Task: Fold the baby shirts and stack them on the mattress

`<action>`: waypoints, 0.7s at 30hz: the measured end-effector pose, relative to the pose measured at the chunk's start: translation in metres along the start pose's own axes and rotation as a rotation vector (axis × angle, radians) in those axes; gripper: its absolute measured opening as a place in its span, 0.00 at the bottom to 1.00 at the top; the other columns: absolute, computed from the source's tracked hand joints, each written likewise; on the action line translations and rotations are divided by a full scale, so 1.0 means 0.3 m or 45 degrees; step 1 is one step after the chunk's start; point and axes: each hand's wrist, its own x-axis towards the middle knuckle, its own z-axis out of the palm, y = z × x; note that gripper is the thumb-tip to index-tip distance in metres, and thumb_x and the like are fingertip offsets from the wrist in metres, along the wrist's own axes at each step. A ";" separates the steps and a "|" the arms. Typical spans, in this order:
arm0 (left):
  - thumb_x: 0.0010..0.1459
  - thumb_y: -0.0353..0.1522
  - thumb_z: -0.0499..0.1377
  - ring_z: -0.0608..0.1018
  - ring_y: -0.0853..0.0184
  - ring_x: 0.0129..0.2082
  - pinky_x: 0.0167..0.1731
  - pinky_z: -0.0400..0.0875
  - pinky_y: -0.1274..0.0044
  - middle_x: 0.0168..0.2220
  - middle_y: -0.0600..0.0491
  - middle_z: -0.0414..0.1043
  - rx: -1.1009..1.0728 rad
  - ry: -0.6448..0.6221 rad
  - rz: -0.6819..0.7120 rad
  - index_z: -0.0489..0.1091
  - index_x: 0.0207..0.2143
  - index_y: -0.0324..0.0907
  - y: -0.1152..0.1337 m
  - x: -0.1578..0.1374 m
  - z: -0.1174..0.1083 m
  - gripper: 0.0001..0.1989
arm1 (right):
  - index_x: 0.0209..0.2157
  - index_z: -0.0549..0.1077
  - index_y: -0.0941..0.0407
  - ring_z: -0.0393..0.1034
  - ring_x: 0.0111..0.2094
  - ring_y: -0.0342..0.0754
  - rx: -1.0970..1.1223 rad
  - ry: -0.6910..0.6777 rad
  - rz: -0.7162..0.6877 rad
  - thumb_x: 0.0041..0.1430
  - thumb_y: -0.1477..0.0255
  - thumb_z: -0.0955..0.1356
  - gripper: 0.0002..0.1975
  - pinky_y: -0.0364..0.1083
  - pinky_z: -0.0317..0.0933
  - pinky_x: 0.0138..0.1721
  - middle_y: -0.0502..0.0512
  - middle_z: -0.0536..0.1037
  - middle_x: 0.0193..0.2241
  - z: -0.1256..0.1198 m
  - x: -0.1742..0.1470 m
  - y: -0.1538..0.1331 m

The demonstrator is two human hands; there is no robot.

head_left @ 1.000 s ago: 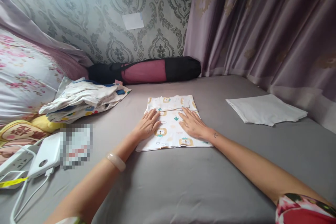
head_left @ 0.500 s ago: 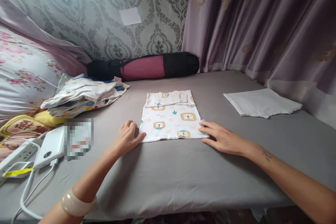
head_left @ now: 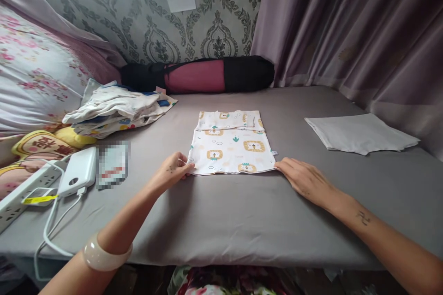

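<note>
A white cloth with tan lion faces and green leaves (head_left: 228, 147) lies on the grey sheet, its far part folded over toward me in a strip. It may be a garment; a small tag sticks out at its right edge. My left hand (head_left: 175, 168) pinches its near left corner between thumb and fingers. At the near right corner, my right hand (head_left: 302, 177) has its fingertips closed on the edge. Between the two hands the near edge runs almost straight, slightly wavy.
A pile of clothes (head_left: 117, 106) sits at the left, beside a floral pillow (head_left: 41, 60). Nearer are a white power bank (head_left: 78, 170), cables and a power strip (head_left: 34, 189). A folded white cloth (head_left: 360, 133) lies right. A black and red long bag (head_left: 197, 76) rests against the wall.
My right hand has gone from lying spread on the cloth to pinching its near right corner. My left thumb and fingers have closed on the left corner. The view has tilted down slightly.
</note>
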 end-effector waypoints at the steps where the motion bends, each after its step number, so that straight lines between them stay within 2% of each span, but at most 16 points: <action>1: 0.47 0.49 0.61 0.72 0.67 0.23 0.24 0.65 0.77 0.22 0.58 0.70 -0.094 -0.012 0.001 0.67 0.44 0.41 0.007 -0.007 -0.003 0.27 | 0.40 0.72 0.51 0.69 0.30 0.47 0.058 0.002 0.058 0.67 0.75 0.55 0.16 0.44 0.59 0.30 0.54 0.74 0.33 -0.003 0.003 0.001; 3: 0.47 0.49 0.62 0.70 0.70 0.21 0.23 0.63 0.78 0.21 0.60 0.68 -0.220 -0.030 0.021 0.65 0.52 0.43 0.023 -0.017 -0.010 0.32 | 0.40 0.71 0.49 0.69 0.27 0.46 0.214 -0.003 0.175 0.68 0.70 0.55 0.15 0.43 0.58 0.27 0.51 0.75 0.31 -0.010 0.010 0.004; 4: 0.48 0.49 0.62 0.69 0.71 0.20 0.22 0.62 0.79 0.20 0.60 0.66 -0.262 -0.047 0.028 0.66 0.52 0.43 0.029 -0.019 -0.015 0.32 | 0.40 0.71 0.49 0.69 0.25 0.45 0.310 0.003 0.227 0.69 0.68 0.55 0.15 0.43 0.58 0.26 0.49 0.76 0.29 -0.014 0.014 0.006; 8: 0.50 0.50 0.61 0.65 0.74 0.20 0.22 0.60 0.79 0.21 0.58 0.64 -0.421 -0.100 0.009 0.75 0.38 0.39 0.049 -0.015 -0.041 0.24 | 0.43 0.72 0.50 0.70 0.23 0.44 0.678 0.089 0.419 0.67 0.63 0.57 0.15 0.43 0.62 0.26 0.49 0.78 0.30 -0.040 0.031 0.007; 10: 0.49 0.49 0.63 0.66 0.73 0.22 0.24 0.62 0.79 0.24 0.55 0.66 -0.478 -0.096 0.011 0.76 0.38 0.38 0.058 -0.013 -0.054 0.24 | 0.44 0.72 0.50 0.71 0.24 0.44 0.733 0.138 0.478 0.64 0.63 0.61 0.13 0.43 0.64 0.27 0.49 0.78 0.29 -0.057 0.040 0.003; 14: 0.45 0.43 0.67 0.70 0.71 0.27 0.28 0.65 0.78 0.30 0.54 0.70 -0.446 -0.073 0.139 0.71 0.48 0.39 0.071 -0.015 -0.060 0.29 | 0.41 0.73 0.50 0.71 0.24 0.45 0.623 0.288 0.496 0.58 0.62 0.66 0.12 0.43 0.64 0.26 0.49 0.77 0.26 -0.081 0.057 -0.009; 17: 0.47 0.41 0.64 0.69 0.71 0.26 0.25 0.63 0.79 0.27 0.56 0.68 -0.274 0.041 0.247 0.70 0.49 0.40 0.069 -0.013 -0.045 0.27 | 0.38 0.74 0.50 0.71 0.24 0.46 0.544 0.435 0.505 0.61 0.61 0.64 0.11 0.45 0.65 0.29 0.50 0.77 0.27 -0.085 0.067 -0.014; 21: 0.55 0.41 0.56 0.67 0.71 0.25 0.28 0.64 0.77 0.31 0.53 0.69 0.061 0.330 0.526 0.74 0.40 0.42 0.064 -0.019 -0.029 0.15 | 0.38 0.75 0.50 0.71 0.29 0.48 0.502 0.546 0.376 0.64 0.62 0.62 0.12 0.47 0.66 0.34 0.55 0.77 0.35 -0.086 0.067 -0.012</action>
